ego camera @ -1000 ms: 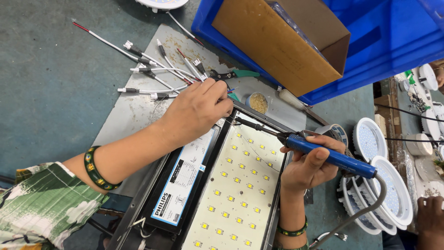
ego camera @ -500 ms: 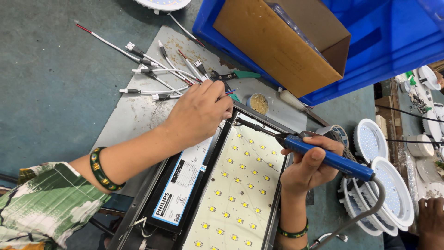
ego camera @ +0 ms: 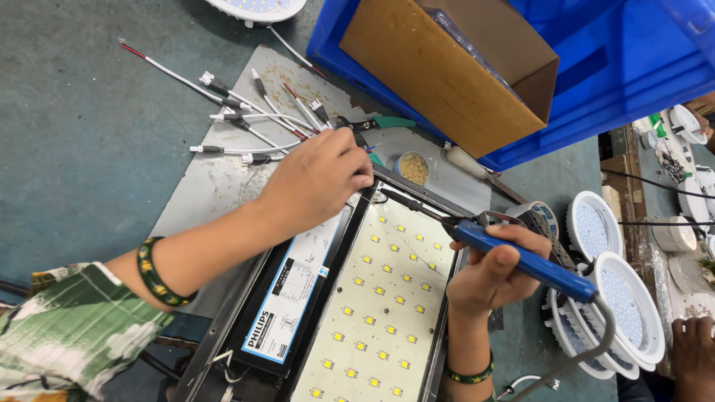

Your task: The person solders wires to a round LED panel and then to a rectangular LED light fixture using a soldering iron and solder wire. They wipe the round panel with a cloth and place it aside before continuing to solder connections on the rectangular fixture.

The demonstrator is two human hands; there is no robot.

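I see a blue-handled soldering iron (ego camera: 521,257) lying diagonally at centre right, tip touching the white LED panel's (ego camera: 380,298) upper edge.

Little changed over the last second. Left hand (ego camera: 316,182) shifted slightly toward the top corner of the LED panel (ego camera: 380,298), fingers bunched closer at the wire ends. Soldering iron (ego camera: 514,257) in the right hand (ego camera: 495,272) eased nearer that same corner.

Lighting workshop: soldering iron (ego camera: 521,260), LED panel (ego camera: 372,313), wires (ego camera: 246,119).
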